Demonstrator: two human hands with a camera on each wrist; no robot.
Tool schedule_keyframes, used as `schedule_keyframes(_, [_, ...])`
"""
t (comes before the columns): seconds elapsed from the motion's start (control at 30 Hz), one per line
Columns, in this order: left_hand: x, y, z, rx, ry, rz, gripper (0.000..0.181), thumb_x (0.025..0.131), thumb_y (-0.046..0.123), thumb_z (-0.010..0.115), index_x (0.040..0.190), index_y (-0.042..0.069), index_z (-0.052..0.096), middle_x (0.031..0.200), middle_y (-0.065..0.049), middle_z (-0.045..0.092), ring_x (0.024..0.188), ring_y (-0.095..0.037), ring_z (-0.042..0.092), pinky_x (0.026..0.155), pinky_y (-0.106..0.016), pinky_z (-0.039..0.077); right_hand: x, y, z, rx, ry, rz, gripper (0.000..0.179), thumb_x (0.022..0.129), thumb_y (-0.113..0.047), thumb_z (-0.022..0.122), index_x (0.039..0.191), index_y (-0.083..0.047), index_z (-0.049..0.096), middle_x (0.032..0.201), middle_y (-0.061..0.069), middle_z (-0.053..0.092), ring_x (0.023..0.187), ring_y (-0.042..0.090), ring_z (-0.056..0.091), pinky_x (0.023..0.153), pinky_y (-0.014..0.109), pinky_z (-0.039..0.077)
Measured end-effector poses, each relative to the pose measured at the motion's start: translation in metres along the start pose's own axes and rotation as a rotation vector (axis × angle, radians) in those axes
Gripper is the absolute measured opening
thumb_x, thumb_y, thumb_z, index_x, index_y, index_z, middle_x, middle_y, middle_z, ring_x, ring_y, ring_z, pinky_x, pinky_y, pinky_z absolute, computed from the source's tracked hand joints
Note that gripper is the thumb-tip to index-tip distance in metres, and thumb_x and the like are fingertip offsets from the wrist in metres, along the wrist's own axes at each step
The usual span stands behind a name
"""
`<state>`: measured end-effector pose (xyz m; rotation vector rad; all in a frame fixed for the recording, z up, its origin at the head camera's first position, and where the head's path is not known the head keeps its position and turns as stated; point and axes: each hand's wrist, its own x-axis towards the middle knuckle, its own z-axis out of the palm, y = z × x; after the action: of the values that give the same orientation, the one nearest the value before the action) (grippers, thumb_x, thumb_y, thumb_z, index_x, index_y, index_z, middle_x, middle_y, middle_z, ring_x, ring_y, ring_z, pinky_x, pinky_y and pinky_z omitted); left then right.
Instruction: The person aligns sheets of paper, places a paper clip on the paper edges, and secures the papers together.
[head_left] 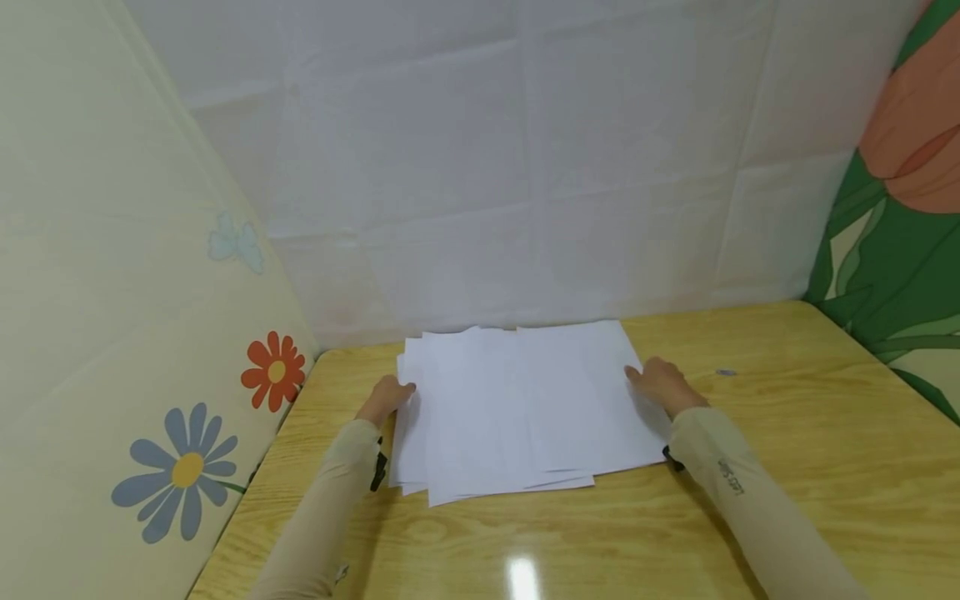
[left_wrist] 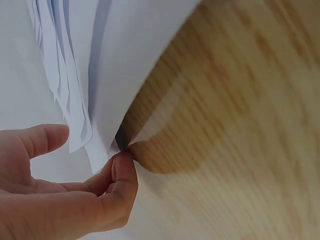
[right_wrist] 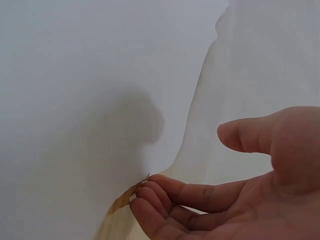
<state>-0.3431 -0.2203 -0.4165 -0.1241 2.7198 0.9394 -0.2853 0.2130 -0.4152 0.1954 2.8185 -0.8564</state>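
Several overlapping sheets of white paper (head_left: 480,417) lie fanned out in an uneven pile on the wooden table. At the pile's left side is my left hand (head_left: 388,397). In the left wrist view its bent fingertips (left_wrist: 125,160) touch the edge of the lower sheets, and the thumb stands apart beside the loose upper edges. My right hand (head_left: 660,383) is at the right edge of the pile. The right wrist view shows its fingertips (right_wrist: 150,192) right at the paper's edge (right_wrist: 187,130), with the thumb raised away from it.
The wooden table (head_left: 750,467) reaches back to a white cloth wall (head_left: 525,167). A small pale object (head_left: 725,372) lies right of the right hand. Printed flower panels stand at both sides, with a red flower (head_left: 274,371) on the left one.
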Motion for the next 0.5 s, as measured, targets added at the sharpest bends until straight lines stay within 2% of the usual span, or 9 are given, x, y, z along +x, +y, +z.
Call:
schedule_keyframes(0.23, [0.0016, 0.0054, 0.003, -0.001, -0.007, -0.004, 0.058, 0.099, 0.019, 0.043, 0.136, -0.023, 0.027, 0.142, -0.038, 0.033, 0.125, -0.04, 0.041, 0.106, -0.051, 0.034, -0.0026, -0.0048, 0.0013, 0.0, 0.01, -0.026, 0.054, 0.102, -0.023, 0.035, 0.115, 0.029, 0.042, 0.113, 0.045, 0.049, 0.101, 0.05, 0.054, 0.087, 0.053, 0.047])
schedule_keyframes(0.43, [0.0031, 0.0072, 0.0059, 0.012, -0.001, 0.006, 0.057, 0.099, 0.02, 0.044, 0.135, -0.023, 0.03, 0.137, -0.037, 0.04, 0.112, -0.037, 0.045, 0.102, -0.049, 0.038, -0.0018, -0.0079, 0.0033, 0.001, 0.003, -0.023, 0.054, 0.102, -0.023, 0.036, 0.116, 0.029, 0.041, 0.115, 0.046, 0.047, 0.105, 0.052, 0.052, 0.09, 0.054, 0.045])
schedule_keyframes(0.5, [0.0033, 0.0072, 0.0068, 0.021, -0.002, 0.005, 0.057, 0.099, 0.019, 0.044, 0.134, -0.024, 0.031, 0.137, -0.037, 0.039, 0.115, -0.038, 0.046, 0.102, -0.049, 0.038, -0.0011, -0.0089, 0.0044, 0.005, -0.009, -0.016, 0.055, 0.102, -0.023, 0.036, 0.118, 0.029, 0.039, 0.117, 0.045, 0.047, 0.107, 0.052, 0.052, 0.091, 0.054, 0.045])
